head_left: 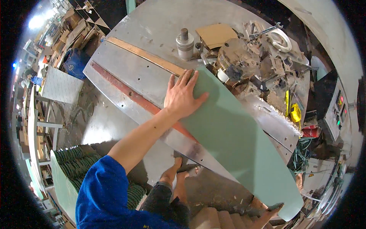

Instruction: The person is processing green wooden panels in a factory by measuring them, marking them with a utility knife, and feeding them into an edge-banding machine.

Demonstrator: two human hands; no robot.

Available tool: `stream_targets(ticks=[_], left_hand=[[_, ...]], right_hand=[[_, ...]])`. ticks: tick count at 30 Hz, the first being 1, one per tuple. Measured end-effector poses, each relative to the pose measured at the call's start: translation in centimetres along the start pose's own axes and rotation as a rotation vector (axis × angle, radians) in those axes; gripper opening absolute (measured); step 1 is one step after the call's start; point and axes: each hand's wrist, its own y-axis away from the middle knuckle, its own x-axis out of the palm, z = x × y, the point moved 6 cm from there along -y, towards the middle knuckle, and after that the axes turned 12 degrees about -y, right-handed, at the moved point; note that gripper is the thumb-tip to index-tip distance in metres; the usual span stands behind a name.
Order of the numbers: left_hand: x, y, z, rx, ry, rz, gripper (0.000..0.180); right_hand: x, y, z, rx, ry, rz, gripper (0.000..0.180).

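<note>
1. Pale-green board (244, 133) is lying slantwise over the metal tabletop (152, 23), covering part of the red strip (122, 87); its near right end is jutting past the table's edge.
2. My left hand (181, 98) is spreading palm-down across the board's far left end, gripping nothing, thumb reaching onto the green face and fingers pointing toward the wooden strip (146, 56), probably steadying that end.
3. My right hand (270, 214) is touching the overhanging end, likely bearing weight; I cannot tell how far it is closing.
4. Wrench (267, 31) and tape measure (295, 113) are sitting beyond, seemingly leaving the board room.
</note>
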Motion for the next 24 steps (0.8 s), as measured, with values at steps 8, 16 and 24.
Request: stream_targets(ticks=[8, 16, 24], left_hand=[[-0.1, 0.0, 2.2, -0.06, -0.014, 0.044, 0.081], [-0.8, -0.4, 6.8, -0.109, -0.065, 0.067, 0.079], [-1.2, -3.1, 11.6, -0.076, -0.093, 0.056, 0.076]], right_hand=[[2.0, -0.7, 0.9, 0.231, -0.163, -0.124, 0.081], [5.2, 0.1, 2.3, 0.316, -0.266, -0.183, 0.08], [10.0, 2.4, 12.8, 0.946, -0.773, -0.711, 0.076]])
